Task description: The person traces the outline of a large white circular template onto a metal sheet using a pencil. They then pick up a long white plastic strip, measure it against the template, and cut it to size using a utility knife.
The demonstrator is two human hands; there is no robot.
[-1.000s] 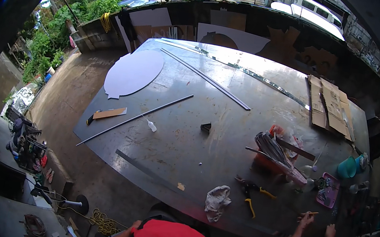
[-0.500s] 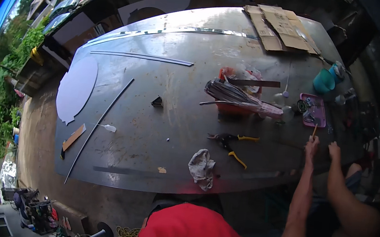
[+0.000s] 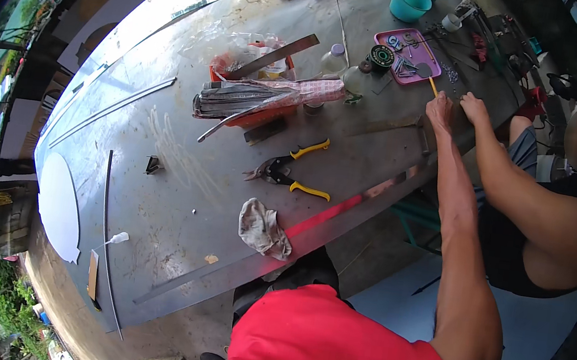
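My right arm stretches far over the right side of the metal table (image 3: 173,223). My right hand (image 3: 440,114) is closed on a thin yellow stick (image 3: 433,87), pencil-like, whose tip reaches the near edge of a pink tray (image 3: 412,79). In the tray lie bolts or screws, small metal pieces and a round grey piece (image 3: 425,70). Beside my hand is a co-worker's hand (image 3: 474,108), fingers curled; I cannot make out anything in it. My left hand is out of view.
Yellow-handled snips (image 3: 282,172) and a crumpled cloth (image 3: 264,229) lie nearer me. An orange container (image 3: 260,116) carries a bundle of metal strips (image 3: 248,99). Bottles (image 3: 356,80) and a teal bucket (image 3: 409,4) stand farther back. The co-worker (image 3: 546,214) sits at right.
The view has swung to the right, so the table's things appear farther left and turned. My right hand still grips the yellow stick by the tray, with the co-worker's hand beside it.
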